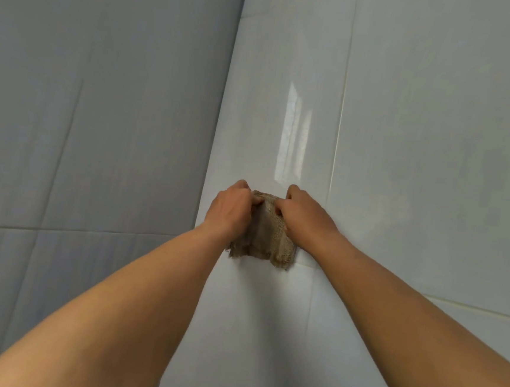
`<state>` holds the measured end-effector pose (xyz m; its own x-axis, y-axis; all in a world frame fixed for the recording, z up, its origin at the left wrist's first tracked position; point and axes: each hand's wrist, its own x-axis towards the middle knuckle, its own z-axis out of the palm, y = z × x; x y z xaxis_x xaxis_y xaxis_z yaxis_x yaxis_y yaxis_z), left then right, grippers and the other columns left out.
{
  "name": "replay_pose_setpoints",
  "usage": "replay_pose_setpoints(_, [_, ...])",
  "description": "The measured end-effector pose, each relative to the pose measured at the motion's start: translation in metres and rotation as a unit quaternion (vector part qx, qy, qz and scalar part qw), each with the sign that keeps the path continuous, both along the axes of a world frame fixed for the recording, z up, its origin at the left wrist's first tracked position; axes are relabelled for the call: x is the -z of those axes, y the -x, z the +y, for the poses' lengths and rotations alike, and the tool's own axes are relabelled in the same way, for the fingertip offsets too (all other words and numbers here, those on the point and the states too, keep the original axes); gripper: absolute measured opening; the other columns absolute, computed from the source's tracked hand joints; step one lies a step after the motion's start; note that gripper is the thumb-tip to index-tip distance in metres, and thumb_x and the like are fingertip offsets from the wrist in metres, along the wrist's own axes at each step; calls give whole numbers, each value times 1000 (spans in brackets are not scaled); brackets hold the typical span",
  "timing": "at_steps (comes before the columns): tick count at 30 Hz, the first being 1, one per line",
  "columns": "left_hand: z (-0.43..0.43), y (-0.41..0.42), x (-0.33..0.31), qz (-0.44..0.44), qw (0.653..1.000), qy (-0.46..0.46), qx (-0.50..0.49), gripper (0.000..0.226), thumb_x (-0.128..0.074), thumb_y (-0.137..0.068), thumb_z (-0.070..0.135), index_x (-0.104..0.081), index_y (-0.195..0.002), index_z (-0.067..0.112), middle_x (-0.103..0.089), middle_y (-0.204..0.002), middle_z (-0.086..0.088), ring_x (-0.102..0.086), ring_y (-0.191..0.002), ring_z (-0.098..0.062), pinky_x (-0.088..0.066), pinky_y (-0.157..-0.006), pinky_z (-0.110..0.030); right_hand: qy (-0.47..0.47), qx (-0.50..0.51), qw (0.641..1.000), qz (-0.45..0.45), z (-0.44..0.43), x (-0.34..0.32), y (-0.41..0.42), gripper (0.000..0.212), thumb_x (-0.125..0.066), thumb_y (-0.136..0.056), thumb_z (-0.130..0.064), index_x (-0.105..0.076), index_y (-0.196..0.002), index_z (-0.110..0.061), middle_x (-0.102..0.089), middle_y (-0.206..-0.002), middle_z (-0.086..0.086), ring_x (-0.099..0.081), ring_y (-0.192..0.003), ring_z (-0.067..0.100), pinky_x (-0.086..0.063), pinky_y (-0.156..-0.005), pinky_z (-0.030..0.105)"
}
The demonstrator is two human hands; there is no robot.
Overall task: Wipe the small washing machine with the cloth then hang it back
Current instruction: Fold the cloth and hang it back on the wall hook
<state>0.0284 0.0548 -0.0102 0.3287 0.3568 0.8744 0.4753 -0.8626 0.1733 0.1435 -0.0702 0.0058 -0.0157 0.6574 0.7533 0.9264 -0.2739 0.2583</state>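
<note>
Both hands are raised to a tiled wall (pixel 406 145), just right of the corner. The left hand (pixel 230 209) pinches the upper left edge of the brown cloth (pixel 265 234), and the right hand (pixel 307 216) pinches its upper right edge at about three o'clock from the left. The cloth hangs flat against the tile below them. No hook or peg is visible — it may sit behind the fabric. This looks like the hanging-back step; the washing machine is out of view. To do it well, keep the top edge taut, seat it fully before loosening either pinch, then release one side at a time.

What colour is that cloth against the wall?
Brownish beige, coarsely woven cloth, seen in the head view.
</note>
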Motion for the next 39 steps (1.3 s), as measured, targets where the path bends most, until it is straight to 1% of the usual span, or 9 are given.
replay_pose_setpoints(4, [4, -5, 22, 10, 999, -33, -29, 28, -40, -98, 38, -62, -103, 22, -61, -101, 1, -57, -77, -22, -41, -62, -33, 22, 8, 998, -62, 3, 15, 0, 20, -59, -80, 1, -58, -96, -9, -46, -101, 6, -44, -83, 24, -35, -62, 32])
replay_pose_setpoints(6, [8, -5, 34, 9, 998, -53, -43, 35, -36, -97, 46, -64, -107, 27, -62, -100, 5, -53, -73, -18, -34, -56, -28, 33, 5, 998, -62, 2, 25, 3, 17, -59, -80, -1, -58, -94, -10, -47, -102, 6, -44, -84, 24, -34, -64, 32])
replay_pose_setpoints(10, [0, 3, 45, 39, 996, -80, -19, 28, -46, -99, 33, -69, -116, 30, -58, -105, 0, -59, -79, -29, -36, -61, -29, 34, -9, 999, -31, -1, 29, 5, 23, -54, -82, -3, -62, -102, -10, -49, -105, 5, -50, -93, 27, -39, -69, 33])
replay_pose_setpoints(14, [1, 7, 48, 29, 997, -77, 12, 27, -53, -95, 27, -70, -115, 30, -57, -112, 0, -62, -83, -27, -46, -63, -32, 37, -11, 999, -17, -1, 30, 5, 28, -54, -83, -3, -64, -108, -10, -50, -105, 6, -51, -91, 26, -49, -75, 38])
replay_pose_setpoints(21, [3, 12, 48, 10, 997, -39, 60, 30, -57, -90, 13, -70, -116, 20, -58, -120, -1, -60, -99, -23, -52, -84, -34, 16, -20, 1000, 15, -6, 34, 4, 31, -53, -86, -6, -62, -114, -14, -45, -108, 6, -49, -94, 25, -45, -74, 32])
replay_pose_setpoints(25, [0, 13, 53, -21, 997, 3, 77, 21, -59, -86, 9, -62, -104, 19, -57, -112, -1, -59, -92, -23, -53, -79, -37, 0, -21, 1000, 10, -7, 41, 5, 38, -50, -87, -6, -60, -122, -17, -45, -111, 7, -48, -100, 26, -45, -78, 32])
replay_pose_setpoints(29, [-2, 12, 51, -49, 996, 20, 74, 22, -59, -89, 12, -54, -109, 21, -56, -107, -2, -56, -90, -23, -48, -73, -34, -15, -15, 1000, -3, -6, 44, 6, 40, -52, -85, -3, -59, -122, -16, -46, -112, 8, -45, -102, 28, -46, -83, 35])
replay_pose_setpoints(35, [3, 4, 46, -61, 996, 15, 61, 25, -51, -94, 9, -64, -108, 24, -56, -101, -2, -56, -89, -26, -48, -72, -32, -5, 23, 999, -22, 0, 39, 8, 39, -56, -80, 3, -61, -115, -14, -47, -107, 7, -45, -98, 28, -47, -84, 39])
replay_pose_setpoints(39, [9, 1, 31, -76, 995, 13, 65, 20, -51, -96, 26, -66, -108, 21, -55, -95, 6, -56, -89, -19, -42, -64, -26, -9, 46, 996, -74, 0, 21, 9, 31, -54, -88, -5, -65, -112, -22, -45, -111, 5, -40, -103, 29, -42, -87, 38])
